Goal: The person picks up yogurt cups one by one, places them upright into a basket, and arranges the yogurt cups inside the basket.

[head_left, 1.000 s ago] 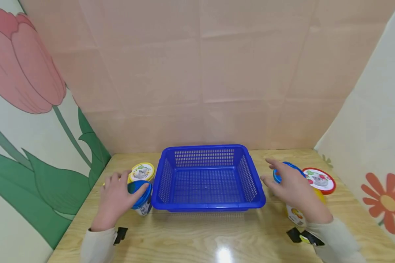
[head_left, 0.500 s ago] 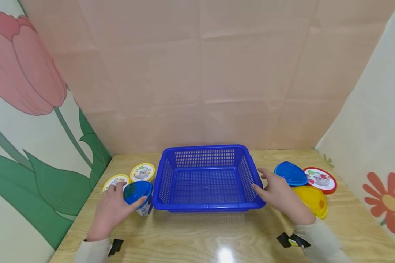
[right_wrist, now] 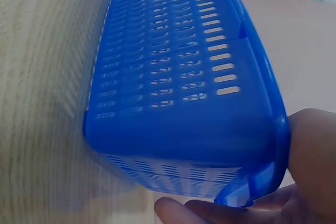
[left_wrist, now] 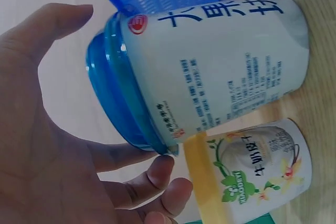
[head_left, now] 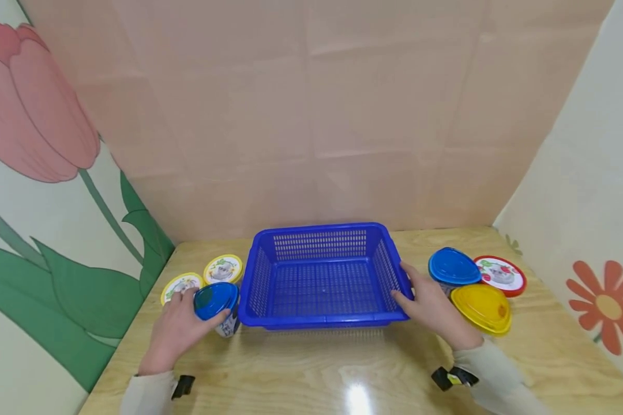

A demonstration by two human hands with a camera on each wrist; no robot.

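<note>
A blue plastic basket point(head_left: 322, 288) with slotted walls stands mid-table, nothing inside it. My right hand point(head_left: 436, 308) grips its right rim, thumb over the edge; the right wrist view shows fingers beneath the rim point(right_wrist: 273, 103) at a corner. At the basket's left, my left hand point(head_left: 179, 331) is spread about a blue-lidded tub point(head_left: 217, 301). In the left wrist view the tub point(left_wrist: 220, 66) stands upright. Its lid is near my fingertips, which seem to touch its edge, while the thumb point(left_wrist: 58, 22) stays apart from it. Two yellow-rimmed tubs point(head_left: 223, 270) stand behind.
On the right of the table are another blue-lidded tub point(head_left: 453, 266), a yellow-lidded tub point(head_left: 483, 308) and a red-rimmed tub point(head_left: 500, 275). A pink-beige covering point(head_left: 311, 115) hangs behind the table point(head_left: 291, 369). Flower-patterned panels point(head_left: 602, 288) flank both sides.
My right hand has moved left from over the right-hand tubs and taken hold of the basket's right rim. My left hand has shifted slightly left and down beside the blue-lidded tub.
</note>
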